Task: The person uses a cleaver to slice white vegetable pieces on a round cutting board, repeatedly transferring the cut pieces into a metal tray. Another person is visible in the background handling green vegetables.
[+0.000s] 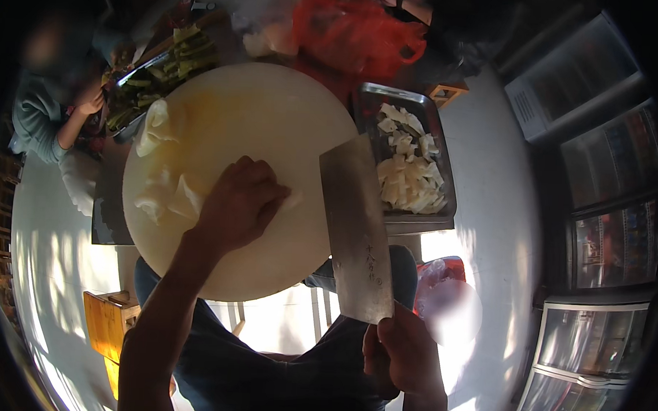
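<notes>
My left hand (243,204) is over the round white cutting board (266,120), its fingers curled in. A small pale scrap (293,200) shows at its fingertips; whether they grip it is unclear. In my right hand (405,352) is the handle of a broad metal cleaver (358,229). Its blade bears writing and extends up past the board's right edge. On the board's left side lie soft white food pieces, one folded piece (155,129) farther back and a flatter one (169,196) close to my left wrist. Cut white pieces (410,181) fill part of a metal tray (447,210) right of the blade.
Behind the board is a red plastic bag (353,33). A tray of cut green vegetables (170,69) stands back left, beside another person's hand (91,101). A wooden stool (103,322) is at lower left; glass-fronted cabinets (587,338) line the right.
</notes>
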A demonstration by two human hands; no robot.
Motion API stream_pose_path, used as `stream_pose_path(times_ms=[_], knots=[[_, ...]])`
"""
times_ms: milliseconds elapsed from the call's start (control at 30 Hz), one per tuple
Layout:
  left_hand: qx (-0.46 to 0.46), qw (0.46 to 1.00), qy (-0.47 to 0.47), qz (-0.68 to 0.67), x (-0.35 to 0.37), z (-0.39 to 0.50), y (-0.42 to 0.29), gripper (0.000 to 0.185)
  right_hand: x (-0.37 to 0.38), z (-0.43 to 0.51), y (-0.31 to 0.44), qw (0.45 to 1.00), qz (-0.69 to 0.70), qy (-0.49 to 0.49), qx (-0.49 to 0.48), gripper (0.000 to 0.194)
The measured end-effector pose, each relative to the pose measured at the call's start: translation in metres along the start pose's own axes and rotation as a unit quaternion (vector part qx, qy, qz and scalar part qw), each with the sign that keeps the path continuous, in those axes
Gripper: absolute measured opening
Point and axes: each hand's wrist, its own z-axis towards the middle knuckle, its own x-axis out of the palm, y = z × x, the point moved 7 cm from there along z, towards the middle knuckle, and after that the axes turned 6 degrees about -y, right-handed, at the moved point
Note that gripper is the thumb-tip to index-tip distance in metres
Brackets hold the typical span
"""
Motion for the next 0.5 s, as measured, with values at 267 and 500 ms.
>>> stream_pose_path(times_ms=[267,500], knots=[[-0.033,0.999,0.021,-0.026,0.002,-0.002,0.004,0.016,0.008,0.004,0.008,0.999,-0.043,0.003,0.001,0.046],[-0.031,0.999,-0.028,-0.008,-0.001,-0.004,0.007,0.009,0.021,0.004,0.039,0.962,-0.263,0.020,-0.073,0.049]])
